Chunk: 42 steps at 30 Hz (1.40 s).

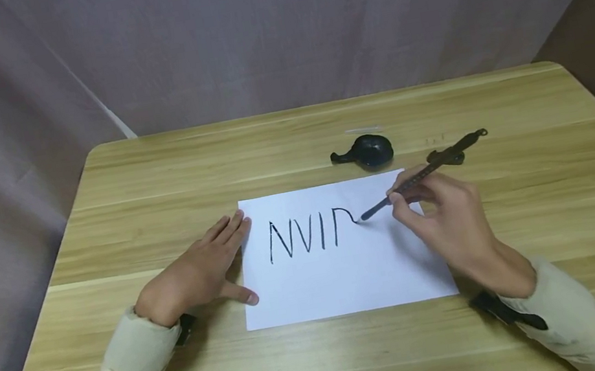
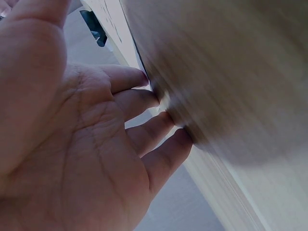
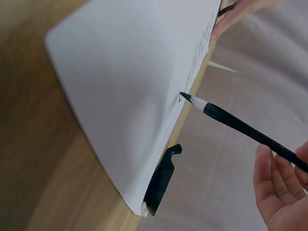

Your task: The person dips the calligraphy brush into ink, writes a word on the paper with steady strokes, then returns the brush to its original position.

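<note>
A calligraphy brush with a dark handle is pinched in my right hand. Its white bristles end in a black tip, which meets the paper in the right wrist view. White paper lies flat on the table, bearing thin black strokes that read like "NVI" plus an arched stroke ending at the brush tip. My left hand rests at the sheet's left edge, fingers extended and thumb spread onto the paper. In the left wrist view, the fingertips touch the table beside the sheet.
Beyond the paper sits a black gourd-shaped ink dish. A thin clear strip lies behind it. Partly covered by the brush is a small dark brush rest. Grey curtain hangs behind the wooden table.
</note>
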Each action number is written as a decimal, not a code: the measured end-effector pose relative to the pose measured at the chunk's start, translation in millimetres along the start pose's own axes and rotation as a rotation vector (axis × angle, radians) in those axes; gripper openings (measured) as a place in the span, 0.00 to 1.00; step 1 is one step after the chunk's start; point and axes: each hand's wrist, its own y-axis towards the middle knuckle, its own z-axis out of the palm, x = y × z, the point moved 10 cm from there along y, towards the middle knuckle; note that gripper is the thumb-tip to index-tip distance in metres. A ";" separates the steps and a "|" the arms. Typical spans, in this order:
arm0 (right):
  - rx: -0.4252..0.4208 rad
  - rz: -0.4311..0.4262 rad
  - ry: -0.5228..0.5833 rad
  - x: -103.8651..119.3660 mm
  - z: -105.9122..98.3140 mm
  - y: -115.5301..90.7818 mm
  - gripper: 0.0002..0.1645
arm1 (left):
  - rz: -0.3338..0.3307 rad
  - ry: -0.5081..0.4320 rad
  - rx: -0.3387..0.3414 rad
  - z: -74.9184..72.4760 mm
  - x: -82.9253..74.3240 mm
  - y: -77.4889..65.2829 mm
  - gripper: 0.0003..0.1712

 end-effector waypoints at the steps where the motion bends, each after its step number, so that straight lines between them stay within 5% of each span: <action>1: 0.007 0.002 0.002 0.6 0.2 -0.6 0.10 | 0.000 -0.001 0.000 0.2 0.3 0.0 0.77; 26: 0.111 -0.024 0.052 28.7 20.5 -0.9 0.08 | 0.007 0.001 -0.002 0.1 -2.2 0.9 0.77; 42: -0.011 0.026 0.120 21.6 -14.6 12.9 0.09 | 0.000 -0.013 0.001 1.0 -2.2 -0.2 0.77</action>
